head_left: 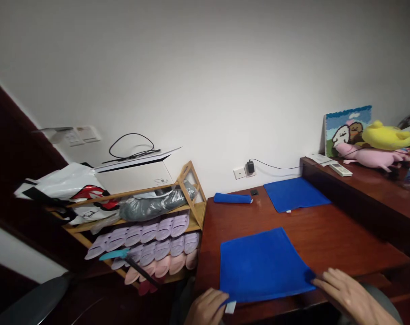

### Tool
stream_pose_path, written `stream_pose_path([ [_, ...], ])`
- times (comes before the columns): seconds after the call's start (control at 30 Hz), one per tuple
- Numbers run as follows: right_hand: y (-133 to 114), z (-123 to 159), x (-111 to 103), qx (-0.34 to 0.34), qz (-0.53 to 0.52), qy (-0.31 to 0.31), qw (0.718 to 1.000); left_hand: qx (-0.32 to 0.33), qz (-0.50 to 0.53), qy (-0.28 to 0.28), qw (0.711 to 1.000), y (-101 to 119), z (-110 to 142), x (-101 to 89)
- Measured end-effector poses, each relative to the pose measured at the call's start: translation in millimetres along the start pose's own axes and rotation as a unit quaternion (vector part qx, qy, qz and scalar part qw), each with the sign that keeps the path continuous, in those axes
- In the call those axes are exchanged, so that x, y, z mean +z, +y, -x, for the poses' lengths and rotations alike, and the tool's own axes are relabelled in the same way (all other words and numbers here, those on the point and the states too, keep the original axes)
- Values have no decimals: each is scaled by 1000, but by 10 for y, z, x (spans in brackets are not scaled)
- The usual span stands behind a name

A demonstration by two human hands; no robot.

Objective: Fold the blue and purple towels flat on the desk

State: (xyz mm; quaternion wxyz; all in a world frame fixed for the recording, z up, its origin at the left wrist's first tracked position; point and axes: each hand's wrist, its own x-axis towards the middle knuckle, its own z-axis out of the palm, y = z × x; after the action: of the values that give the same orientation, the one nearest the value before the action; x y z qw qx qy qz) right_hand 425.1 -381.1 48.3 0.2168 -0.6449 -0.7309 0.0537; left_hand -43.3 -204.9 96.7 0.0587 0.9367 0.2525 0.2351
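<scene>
Glossy red-brown wood counter [245, 221] is standing against a plain white wall [205, 90]. L hand [206, 307] is pinching the near-left corner of a blue cloth [264, 266], fingers narrow, beside its white tag [230, 308]. R hand [343, 289] is reaching the near-right corner, fingers bent & close tog.; can't tell if they're gripping. Cloth is lying nr. side of counter, spread, approx. square, matte, bright blue. Another flat blue cloth [294, 194] is lying far right, w/ a narrow folded blue piece [232, 198] far left.
</scene>
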Motion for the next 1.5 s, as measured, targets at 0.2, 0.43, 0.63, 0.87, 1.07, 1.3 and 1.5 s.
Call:
stream_pose_path([
  [0.2, 158, -194, -1156, 43, -32, 62, 997, 17, 61, 47, 997, 300, -1139, -869],
  [0.43, 720, -1178, -1928, 72, -69, 114, 988, -68, 210, -84, 972, 94, -2726, -773],
  [0.63, 1607, -2246, -2222, 142, 2, 157, 977, -71, 211, -70, 972, -214, -4104, -300],
  [0.87, 2233, -2830, -2691, 159, 49, 347, 923, 1, 111, 117, 987, -87, -5023, -39],
  [1.07, 2707, -2635, -1780, 219, 115, 297, 922, 40, 22, 47, 998, -167, -4881, 1124],
  [1.3, 3214, -2244, -328, 356, 103, 88, 925, 11, -5, 1, 1000, -317, -4288, 2672],
  [1.5, 3451, -1950, -68, 318, 105, 91, 938, 20, -17, 44, 999, -274, -4026, 2898],
])
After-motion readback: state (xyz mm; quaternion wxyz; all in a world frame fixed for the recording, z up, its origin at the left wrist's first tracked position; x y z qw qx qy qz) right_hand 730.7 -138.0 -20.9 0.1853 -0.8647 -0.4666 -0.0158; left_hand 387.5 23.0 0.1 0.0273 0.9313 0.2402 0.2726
